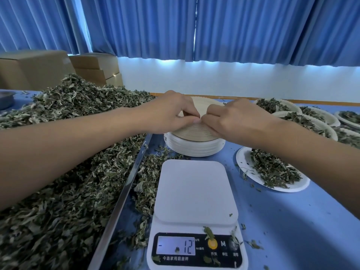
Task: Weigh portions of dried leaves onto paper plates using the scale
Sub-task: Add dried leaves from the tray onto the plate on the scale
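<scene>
Plates of paper are sitting in a stack on the blue worktop, straight ahead and just beyond the scale. Both hands are meeting at the stack's near edge. The left hand and the right hand are each pinching the rim of the top plate between thumb and curled fingers, thumb tips almost touching each other. The top plate is tilting up behind the hands.

The white scale is standing nearest the viewer with nothing on its platform, and its lit display is showing minus 12. A few leaf scraps are lying over its buttons.

To the left, a large heap of dried leaves, grey-green and crumpled, is filling a metal tray; some leaves are spilling onto the worktop between the tray and the scale.

To the right of the scale, a filled plate is holding a portion of leaves. Further filled plates are crowding together behind it.

Cardboard boxes are standing at far left, and blue curtains are hanging across the back.
</scene>
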### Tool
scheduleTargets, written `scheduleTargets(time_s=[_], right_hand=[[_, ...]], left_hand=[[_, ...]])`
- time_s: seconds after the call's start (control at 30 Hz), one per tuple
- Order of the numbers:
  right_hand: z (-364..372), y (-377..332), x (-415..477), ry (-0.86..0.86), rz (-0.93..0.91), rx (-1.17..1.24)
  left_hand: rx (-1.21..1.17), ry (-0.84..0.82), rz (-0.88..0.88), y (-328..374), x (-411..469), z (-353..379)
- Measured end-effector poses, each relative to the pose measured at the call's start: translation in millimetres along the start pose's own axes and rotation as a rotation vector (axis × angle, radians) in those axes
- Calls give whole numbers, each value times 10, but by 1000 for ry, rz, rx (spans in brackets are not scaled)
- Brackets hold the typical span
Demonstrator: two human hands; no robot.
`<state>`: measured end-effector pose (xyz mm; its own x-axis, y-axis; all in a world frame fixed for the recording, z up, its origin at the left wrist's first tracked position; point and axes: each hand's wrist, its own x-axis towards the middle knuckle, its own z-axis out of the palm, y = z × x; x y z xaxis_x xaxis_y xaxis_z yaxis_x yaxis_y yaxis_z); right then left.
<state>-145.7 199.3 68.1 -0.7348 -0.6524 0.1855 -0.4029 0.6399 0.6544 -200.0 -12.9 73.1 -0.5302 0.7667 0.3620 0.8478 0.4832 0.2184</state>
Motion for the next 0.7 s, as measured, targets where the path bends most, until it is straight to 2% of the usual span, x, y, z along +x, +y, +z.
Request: scheduleTargets(time_s=[0.1,0.2,0.3,0.4,0.47,0.57,0.7], right_hand=[[-42,82,27,93,126,101],[-141,148,20,192,249,156],[-297,91,-129,355,253,173],[-453,-145,-428,577,191,204],[-504,-404,-669,604,130,257],[-522,-800,-986,559,41,373],[-440,-1112,-1217,472,20,521]], left_hand=[[90,56,33,10,31,-62],[202,137,-4,26,66,-164],[182,216,41,152,-38,-262],[232,249,182,359,-341,-302],[314,216,301,509,-612,-264],[375,144,436,680,-1000,-113],[278,-111,344,797,-1305,77]])
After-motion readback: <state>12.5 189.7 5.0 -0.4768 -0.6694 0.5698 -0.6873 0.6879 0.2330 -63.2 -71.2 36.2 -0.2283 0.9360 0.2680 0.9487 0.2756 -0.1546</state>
